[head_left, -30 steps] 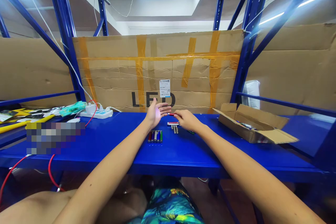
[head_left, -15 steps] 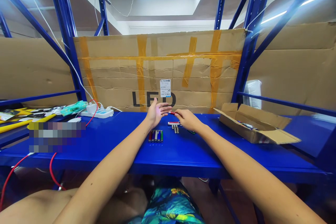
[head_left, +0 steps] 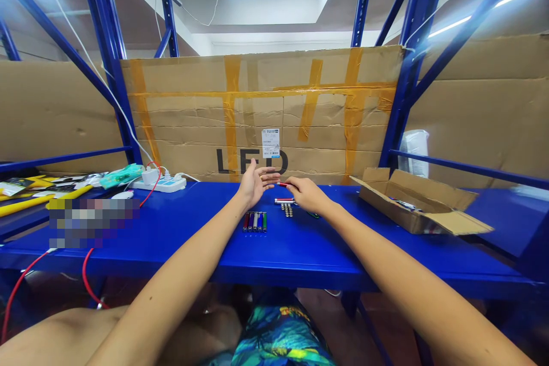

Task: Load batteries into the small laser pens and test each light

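Landmark: row of pen lights, lying side by side on the blue tabletop; every place below is given from this row.
Left hand: raised just behind the row, palm turned to the right, fingers spread and released, holding nothing.
Right hand: behind the row and a little to its right, fingers pinched on the rear end of the red pen light.
Red pen light: off the tabletop, behind the row and slightly right, lying level, its free tip just short of the left palm.
Handling, as a judgement: the pinch looks best kept light and near the rear end, so the tip stays uncovered. The wrist should stay level so the tip points squarely at the palm. The left palm should be flat and steady, near the tip but apart from it.
Loose pen light: flat on the tabletop, just behind and right of the row.
Batteries: a tight cluster just right of the row.
Cardboard box: open, well to the right of the row.
Power strip: well to the left of the row and behind it.
Count: five pen lights in the row, one loose, one held, seven in all; batteries too small to count surely; one box; one power strip.
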The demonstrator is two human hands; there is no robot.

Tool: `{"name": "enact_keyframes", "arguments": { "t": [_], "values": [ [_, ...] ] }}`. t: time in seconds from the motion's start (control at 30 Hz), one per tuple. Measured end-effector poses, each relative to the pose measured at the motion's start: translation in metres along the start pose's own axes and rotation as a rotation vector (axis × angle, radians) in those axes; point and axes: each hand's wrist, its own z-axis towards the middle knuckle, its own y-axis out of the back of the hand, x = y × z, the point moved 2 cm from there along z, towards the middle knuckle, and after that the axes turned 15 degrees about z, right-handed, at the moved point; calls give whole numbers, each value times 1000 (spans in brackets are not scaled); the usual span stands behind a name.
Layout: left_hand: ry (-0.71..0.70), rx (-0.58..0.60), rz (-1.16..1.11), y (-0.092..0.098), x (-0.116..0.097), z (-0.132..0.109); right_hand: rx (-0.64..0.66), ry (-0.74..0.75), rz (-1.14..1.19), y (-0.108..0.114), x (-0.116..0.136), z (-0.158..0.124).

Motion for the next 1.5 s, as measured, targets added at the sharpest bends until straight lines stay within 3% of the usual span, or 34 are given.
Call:
{"name": "enact_keyframes", "arguments": {
  "t": [1.3, 1.5],
  "values": [
    [7, 25, 7, -2, -2, -2, -17, 17, -23, 2, 3, 0],
    [-25, -18, 114, -1, 6, 3, -18, -23, -30, 1, -1, 2]
  ]
}}
